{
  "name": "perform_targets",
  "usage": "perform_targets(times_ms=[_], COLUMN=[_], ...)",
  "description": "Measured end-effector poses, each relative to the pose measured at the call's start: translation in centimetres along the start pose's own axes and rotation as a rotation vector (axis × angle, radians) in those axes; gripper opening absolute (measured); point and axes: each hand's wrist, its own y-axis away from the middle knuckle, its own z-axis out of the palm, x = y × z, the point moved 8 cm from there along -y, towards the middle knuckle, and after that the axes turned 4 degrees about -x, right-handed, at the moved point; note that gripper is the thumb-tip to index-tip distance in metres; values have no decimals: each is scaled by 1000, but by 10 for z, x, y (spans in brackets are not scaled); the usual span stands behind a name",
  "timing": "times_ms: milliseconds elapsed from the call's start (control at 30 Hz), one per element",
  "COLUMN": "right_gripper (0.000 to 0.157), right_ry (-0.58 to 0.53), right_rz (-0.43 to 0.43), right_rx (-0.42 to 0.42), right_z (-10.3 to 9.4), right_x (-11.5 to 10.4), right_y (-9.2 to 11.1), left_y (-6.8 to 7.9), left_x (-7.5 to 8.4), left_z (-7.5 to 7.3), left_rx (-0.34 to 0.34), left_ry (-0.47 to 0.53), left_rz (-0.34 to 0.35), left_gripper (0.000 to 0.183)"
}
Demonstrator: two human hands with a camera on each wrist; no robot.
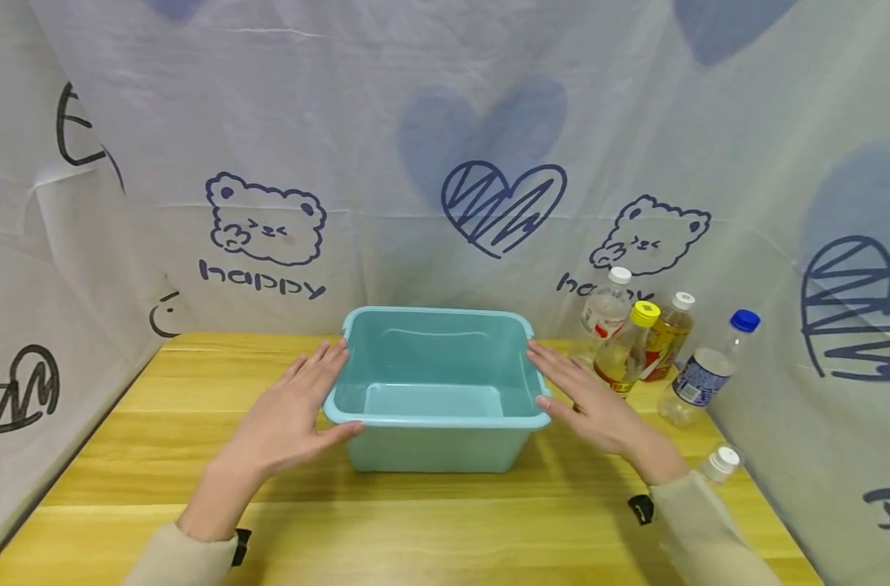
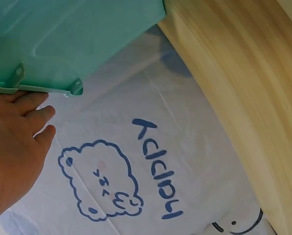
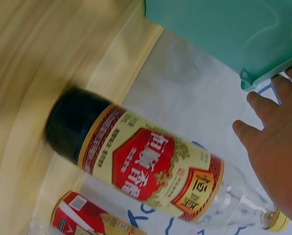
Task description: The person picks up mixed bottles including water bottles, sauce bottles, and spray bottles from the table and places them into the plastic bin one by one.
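A light teal plastic basin (image 1: 430,448) stands upright on the wooden table, and its inside holds nothing. My left hand (image 1: 287,419) lies along the basin's left rim, fingers straight, thumb over the front left corner. On the opposite side my right hand (image 1: 595,407) rests its extended fingers on the right rim, the thumb near the front right corner. The left wrist view shows the left fingertips (image 2: 35,104) under the rim's edge. Beside the right hand stands a vinegar bottle (image 3: 146,159) with a yellow cap and dark contents at its bottom.
Behind the vinegar bottle are a clear white-capped bottle (image 1: 604,313) and a red-labelled drink bottle (image 1: 666,338). Further right stands a blue-capped bottle (image 1: 701,378); another white-capped bottle (image 1: 722,462) is partly behind the right sleeve. A printed cloth (image 1: 386,244) hangs along the table's back edge.
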Motion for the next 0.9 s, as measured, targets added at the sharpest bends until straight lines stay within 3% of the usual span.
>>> perform_targets(times_ms=[333,500,700,900], right_gripper=[64,68,68,62], right_ry=[5,-29,-65,-86], right_rz=[-20,-42,-60,-216], right_rx=[30,126,374,738], right_z=[-5,-11,-27,-54], right_x=[3,-1,-4,-11], right_y=[6,13,31,52], left_y=[-3,-4,-3,-2], left_x=[8,7,7,6], left_z=[3,5,4,4], left_rx=[13,8,26,22], left_ry=[14,28,31,31], left_rz=[-7,-14,-12,-19], left_gripper=[104,104,103,102])
